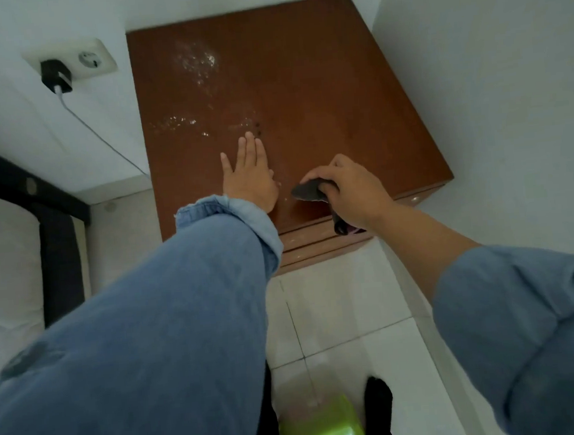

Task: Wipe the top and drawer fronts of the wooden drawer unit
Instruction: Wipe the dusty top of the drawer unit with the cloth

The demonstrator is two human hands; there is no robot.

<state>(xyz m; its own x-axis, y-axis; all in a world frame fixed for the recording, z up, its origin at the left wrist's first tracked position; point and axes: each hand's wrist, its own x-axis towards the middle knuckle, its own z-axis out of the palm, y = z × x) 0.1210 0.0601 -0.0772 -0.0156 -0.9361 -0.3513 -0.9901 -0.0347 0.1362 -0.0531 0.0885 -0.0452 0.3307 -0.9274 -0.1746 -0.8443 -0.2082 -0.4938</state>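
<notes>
The wooden drawer unit (319, 77) stands in a white corner, its brown top seen from above. Wet droplets and pale specks (198, 63) glisten on the top's left half. My left hand (249, 175) lies flat and open on the top near its front edge, fingers pointing away. To its right, my right hand (348, 188) is shut on a dark grey cloth (307, 191), which rests at the front edge and hangs a little over it. Only thin strips of the drawer fronts (315, 246) show below the top.
A wall socket (70, 61) with a black charger (56, 75) and white cable (100, 136) is on the left wall. A bed with a dark frame (52, 215) stands at left. A green plastic object (324, 430) sits on the white tiled floor (347, 302) by my feet.
</notes>
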